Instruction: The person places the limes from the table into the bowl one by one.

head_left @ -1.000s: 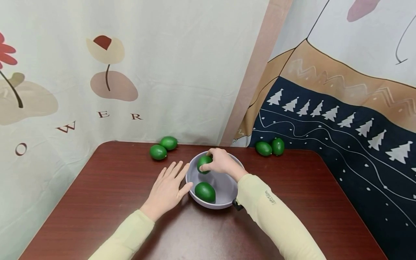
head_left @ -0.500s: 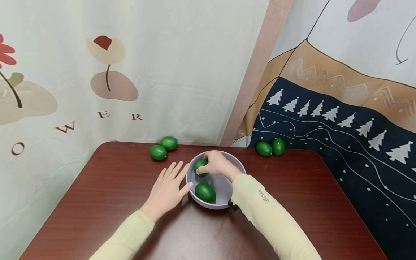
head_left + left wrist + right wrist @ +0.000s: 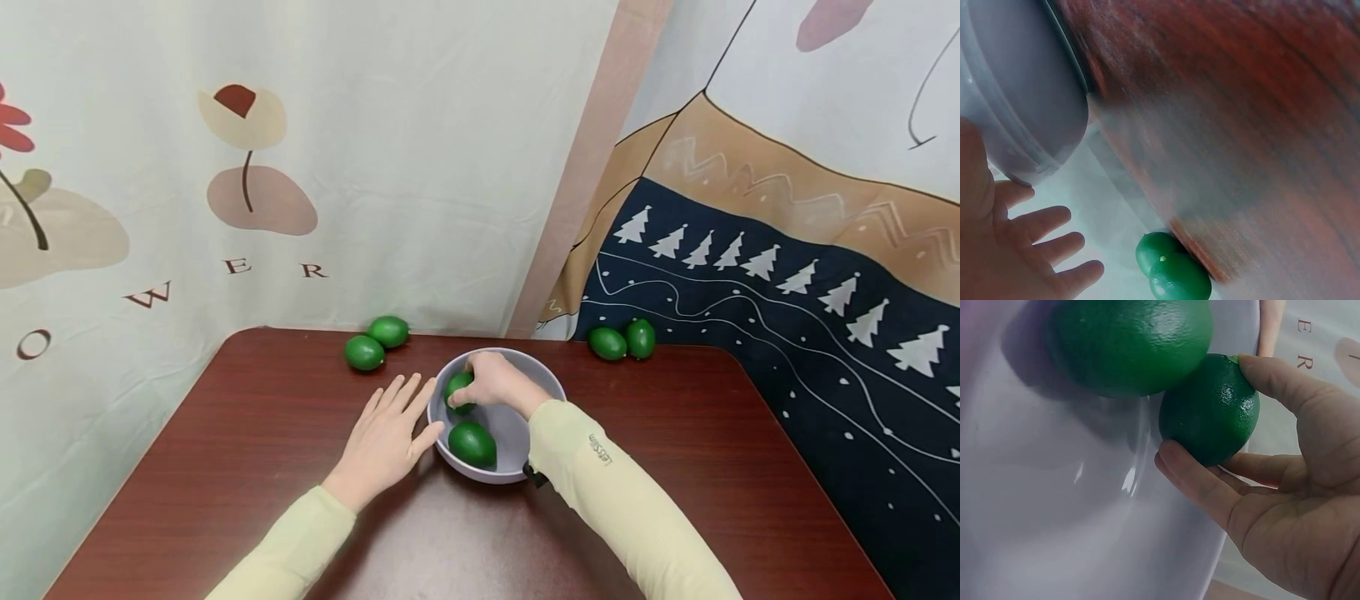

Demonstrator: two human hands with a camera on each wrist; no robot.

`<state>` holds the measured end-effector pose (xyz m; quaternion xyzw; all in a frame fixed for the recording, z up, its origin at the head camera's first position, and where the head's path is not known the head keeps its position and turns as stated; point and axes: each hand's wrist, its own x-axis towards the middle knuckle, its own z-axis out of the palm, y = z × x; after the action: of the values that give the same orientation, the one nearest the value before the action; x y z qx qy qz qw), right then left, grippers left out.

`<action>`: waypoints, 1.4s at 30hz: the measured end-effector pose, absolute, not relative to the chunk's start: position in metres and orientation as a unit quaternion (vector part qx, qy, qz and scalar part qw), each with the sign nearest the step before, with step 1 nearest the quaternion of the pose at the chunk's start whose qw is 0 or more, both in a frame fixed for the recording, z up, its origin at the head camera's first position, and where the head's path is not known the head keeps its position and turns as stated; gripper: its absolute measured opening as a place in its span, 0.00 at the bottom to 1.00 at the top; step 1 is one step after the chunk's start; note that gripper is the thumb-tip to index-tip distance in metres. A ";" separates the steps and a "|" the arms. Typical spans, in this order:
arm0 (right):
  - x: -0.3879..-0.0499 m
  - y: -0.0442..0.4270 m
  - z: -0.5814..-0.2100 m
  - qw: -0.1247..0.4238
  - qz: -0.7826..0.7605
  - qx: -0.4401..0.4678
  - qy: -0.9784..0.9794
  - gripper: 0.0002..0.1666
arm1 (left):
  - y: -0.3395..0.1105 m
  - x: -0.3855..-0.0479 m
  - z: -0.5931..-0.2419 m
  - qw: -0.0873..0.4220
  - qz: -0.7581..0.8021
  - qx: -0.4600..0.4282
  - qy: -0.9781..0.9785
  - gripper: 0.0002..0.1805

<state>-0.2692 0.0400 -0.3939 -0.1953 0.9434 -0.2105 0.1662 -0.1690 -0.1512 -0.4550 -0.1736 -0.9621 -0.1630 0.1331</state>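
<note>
A pale purple bowl (image 3: 513, 429) stands on the table in the head view. Inside it, my right hand (image 3: 498, 382) grips a green lime (image 3: 458, 390) between thumb and fingers; the right wrist view shows this lime (image 3: 1210, 412) close beside a larger green lime (image 3: 1129, 344). That second lime (image 3: 472, 443) lies at the bowl's near left side. My left hand (image 3: 385, 446) is at the bowl's left rim with its fingers straight and spread. From the left wrist view, its fingers (image 3: 1041, 224) appear beside the bowl's outer wall (image 3: 1029, 81), gripping nothing.
Two limes (image 3: 365, 352) sit together at the table's back left. Another two limes (image 3: 608, 342) touch at the back right edge. Behind the reddish-brown table (image 3: 675, 467) hang a pale printed curtain (image 3: 420, 167) and a dark tree-patterned cloth (image 3: 750, 333).
My right hand has moved slightly left and toward me, lowering its lime in the bowl nearer the larger one. The left hand has stayed in place.
</note>
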 end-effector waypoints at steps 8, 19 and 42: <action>-0.270 0.038 -0.389 0.178 -0.205 -0.188 0.944 0.39 | -0.151 -0.168 -0.456 0.131 -0.170 -0.172 -0.961 0.37; -0.273 0.033 -0.390 0.186 -0.186 -0.199 0.944 0.36 | -0.152 -0.169 -0.458 0.135 -0.171 -0.174 -0.960 0.37; -0.270 0.028 -0.390 0.222 -0.136 -0.197 0.945 0.34 | -0.152 -0.169 -0.457 0.139 -0.179 -0.172 -0.959 0.37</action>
<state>-0.2703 0.0280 -0.3904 -0.1973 0.9450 -0.1363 0.2222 -0.1690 -0.1517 -0.4568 -0.1723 -0.9586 -0.1794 0.1389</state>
